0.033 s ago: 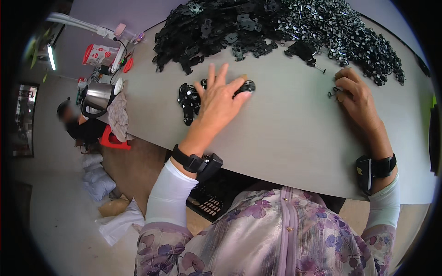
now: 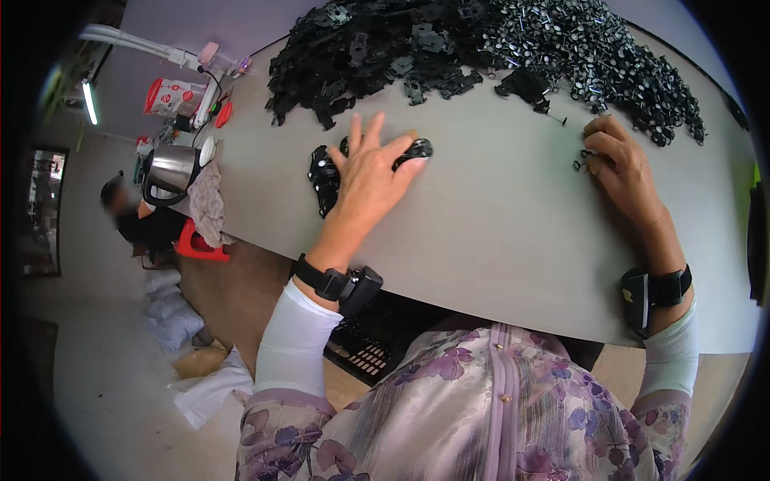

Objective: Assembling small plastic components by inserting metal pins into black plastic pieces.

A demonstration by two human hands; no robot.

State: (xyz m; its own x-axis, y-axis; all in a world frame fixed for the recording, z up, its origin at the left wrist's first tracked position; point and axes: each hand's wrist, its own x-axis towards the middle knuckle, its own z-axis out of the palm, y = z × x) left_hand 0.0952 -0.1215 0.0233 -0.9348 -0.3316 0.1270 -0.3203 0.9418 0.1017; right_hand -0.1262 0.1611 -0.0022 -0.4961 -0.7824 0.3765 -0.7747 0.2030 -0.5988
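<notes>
My left hand point(image 2: 373, 172) lies low over the grey table, thumb and forefinger on either side of a small glossy black toy car point(image 2: 417, 150); its other fingers are spread. Partly under and left of that hand is a cluster of similar black toy cars point(image 2: 323, 183). My right hand point(image 2: 616, 164) is closed at the right, pinching small wheel axles point(image 2: 582, 163) with dark wheels that stick out past its fingertips. How many it holds is hidden. Just beyond lies a black plastic chassis point(image 2: 524, 88), with a loose wheel axle point(image 2: 555, 119) beside it.
A heap of black plastic chassis parts point(image 2: 361, 60) covers the table's far side, beside a pile of wheel axles point(image 2: 593, 56). On the left edge stand a steel kettle point(image 2: 170, 168) and a crumpled cloth point(image 2: 206, 204). A person point(image 2: 140, 220) sits beyond a red stool point(image 2: 200, 244).
My left hand has moved slightly left, taking the black toy car with it toward the cluster. My right hand has hardly moved.
</notes>
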